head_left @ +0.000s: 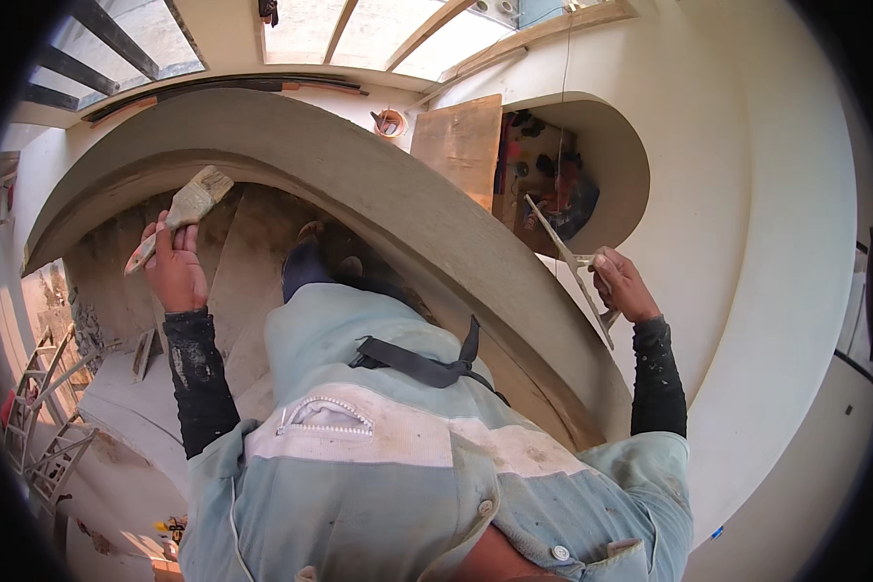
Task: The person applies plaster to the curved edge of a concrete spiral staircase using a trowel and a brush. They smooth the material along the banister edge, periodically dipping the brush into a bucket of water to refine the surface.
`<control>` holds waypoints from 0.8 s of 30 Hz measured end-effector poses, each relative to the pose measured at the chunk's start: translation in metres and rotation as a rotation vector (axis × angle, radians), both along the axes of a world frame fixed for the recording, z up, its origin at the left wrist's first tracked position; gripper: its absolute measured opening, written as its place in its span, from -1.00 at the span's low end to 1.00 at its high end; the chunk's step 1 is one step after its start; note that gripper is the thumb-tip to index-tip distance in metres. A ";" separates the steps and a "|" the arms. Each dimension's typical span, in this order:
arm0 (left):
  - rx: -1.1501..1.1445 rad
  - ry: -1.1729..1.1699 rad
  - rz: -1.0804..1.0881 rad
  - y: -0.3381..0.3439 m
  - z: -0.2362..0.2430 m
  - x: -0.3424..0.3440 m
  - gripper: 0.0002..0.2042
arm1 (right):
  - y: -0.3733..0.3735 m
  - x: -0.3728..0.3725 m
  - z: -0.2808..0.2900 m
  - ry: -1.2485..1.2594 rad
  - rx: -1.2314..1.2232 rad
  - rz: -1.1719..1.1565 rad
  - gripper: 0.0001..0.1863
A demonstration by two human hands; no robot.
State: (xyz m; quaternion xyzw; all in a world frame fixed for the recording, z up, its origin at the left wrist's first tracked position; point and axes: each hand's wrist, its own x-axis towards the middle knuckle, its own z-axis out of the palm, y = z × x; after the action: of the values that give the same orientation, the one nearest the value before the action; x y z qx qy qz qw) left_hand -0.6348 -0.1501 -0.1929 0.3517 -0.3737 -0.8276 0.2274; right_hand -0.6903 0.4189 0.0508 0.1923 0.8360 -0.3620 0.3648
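My left hand [177,264] is closed round the handle of a wide paintbrush [196,199], whose bristles are crusted pale and tilt up to the right. The brush is held over the stair side of a curved grey plastered wall [291,136]; whether it touches the wall I cannot tell. On the other side, my right hand [623,283] grips the handle of a plastering trowel [565,250]. Its long flat blade appears edge-on, slanting beside the curved wall's outer side. Both forearms wear dark sleeves spotted with white.
Steps [247,233] lie under me inside the curve. Beyond the wall stand a wooden board [459,147] and a small bucket [390,123] with tools. An arched opening [611,175] shows a person below. A metal ladder [39,388] leans at the left; a hanging cord [565,97] drops near the opening.
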 end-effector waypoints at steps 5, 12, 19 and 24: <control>-0.001 -0.076 0.098 -0.012 -0.024 0.026 -0.79 | -0.017 -0.084 -0.071 -0.228 -0.128 0.078 -0.61; -0.083 -0.336 0.307 -0.024 -0.060 0.103 -0.68 | -0.087 -0.168 -0.154 -0.294 -0.178 0.211 -0.58; -0.149 -0.615 0.377 -0.007 -0.101 0.193 -0.72 | -0.180 -0.245 -0.222 -0.320 -0.210 0.341 -0.54; -0.220 -0.840 0.358 0.017 -0.115 0.267 -0.77 | -0.251 -0.279 -0.254 -0.311 -0.210 0.449 -0.58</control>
State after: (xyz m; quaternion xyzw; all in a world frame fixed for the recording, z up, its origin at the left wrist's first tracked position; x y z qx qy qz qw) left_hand -0.3673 -0.1326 -0.3074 0.6889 -0.4526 -0.5167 0.2314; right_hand -0.9694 0.1682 -0.2035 0.0167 0.7495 -0.3228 0.5777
